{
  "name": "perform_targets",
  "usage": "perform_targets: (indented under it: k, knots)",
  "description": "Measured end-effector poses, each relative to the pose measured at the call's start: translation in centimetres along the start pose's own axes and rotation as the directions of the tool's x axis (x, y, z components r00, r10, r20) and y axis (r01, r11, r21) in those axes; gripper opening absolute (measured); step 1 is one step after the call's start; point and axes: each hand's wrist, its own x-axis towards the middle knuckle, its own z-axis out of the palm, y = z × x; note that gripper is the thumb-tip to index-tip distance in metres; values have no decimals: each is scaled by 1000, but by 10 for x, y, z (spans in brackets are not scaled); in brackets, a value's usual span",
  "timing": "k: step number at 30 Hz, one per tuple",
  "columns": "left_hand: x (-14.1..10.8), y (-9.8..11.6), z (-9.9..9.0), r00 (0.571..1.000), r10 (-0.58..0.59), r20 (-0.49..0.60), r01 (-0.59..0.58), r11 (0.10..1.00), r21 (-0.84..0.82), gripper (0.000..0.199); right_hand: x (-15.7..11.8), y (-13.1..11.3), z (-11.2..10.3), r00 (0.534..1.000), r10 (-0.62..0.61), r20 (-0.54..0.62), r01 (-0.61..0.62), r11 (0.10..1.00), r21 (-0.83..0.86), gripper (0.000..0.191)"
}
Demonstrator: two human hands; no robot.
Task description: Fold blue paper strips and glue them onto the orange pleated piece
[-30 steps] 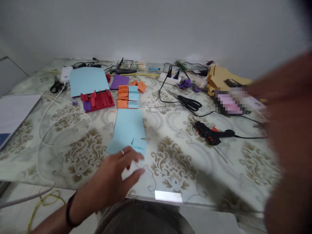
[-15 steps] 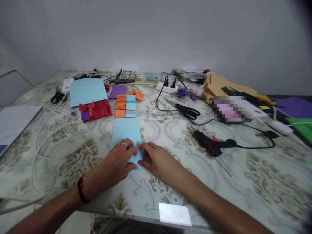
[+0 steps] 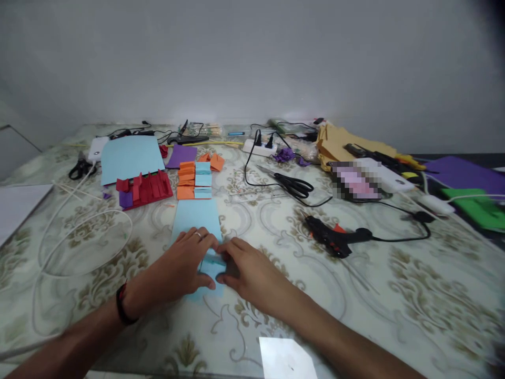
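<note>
A light blue paper strip (image 3: 197, 215) lies lengthwise on the patterned table. My left hand (image 3: 183, 266), with a ring and a dark bracelet, grips its near part from the left. From the right, my right hand (image 3: 240, 263) pinches the same paper between thumb and fingers, and a small raised fold shows between the hands. Just beyond the strip stand pleated orange paper (image 3: 186, 181) and pleated blue paper (image 3: 203, 180), side by side. To their left lies a pleated red paper piece (image 3: 152, 189).
Black scissors (image 3: 294, 184) and a glue gun (image 3: 333, 236) with its cord lie right of the hands. A power strip (image 3: 259, 147) sits behind. White cable (image 3: 87, 273) loops at left; yellow sheets (image 3: 347, 145) are at back right.
The whole view has shifted, with the table's objects now lower and mostly further left. A raised fold in the blue paper now shows between my hands.
</note>
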Motion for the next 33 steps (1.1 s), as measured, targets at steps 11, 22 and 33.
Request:
perform_targets:
  k: [11, 22, 33]
  knots:
    - [-4, -8, 5, 992, 124, 13, -120, 981, -151, 32, -4, 1, 0, 991, -125, -43, 127, 991, 42, 9]
    - [-5, -6, 13, 999, 44, 24, -42, 998, -55, 58, -2, -1, 9, 994, 105, -20, -105, 994, -25, 42]
    - [-6, 1, -7, 992, -91, 91, 119, 920, -372, 16, -2, 2, -6, 996, 83, -11, -75, 943, 324, 5]
